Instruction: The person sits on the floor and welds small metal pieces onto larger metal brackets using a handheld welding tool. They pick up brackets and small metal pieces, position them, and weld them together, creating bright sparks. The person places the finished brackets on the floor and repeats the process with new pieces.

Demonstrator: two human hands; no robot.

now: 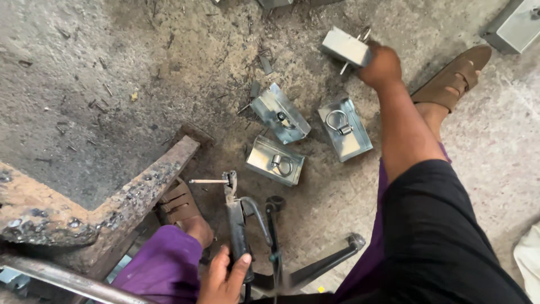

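My right hand (382,65) reaches far forward and is shut on a small shiny metal box (344,46) with a ring (364,34) sticking out behind it, held above the floor. Three similar open metal boxes lie on the dirty concrete below it, each with a ring fitting inside: one (280,112), one (344,129) and one (275,161). My left hand (225,276), low in the view, grips the black handle of a welding electrode holder (236,219). Its jaw holds a short rod (208,181) pointing left, just short of the nearest box.
A rusty, spatter-covered steel angle frame (112,202) fills the lower left. A grey metal box (514,25) sits at the top right. A dark metal bar (332,262) lies near my legs. My sandalled feet (453,79) (180,208) rest on the floor among several rod stubs.
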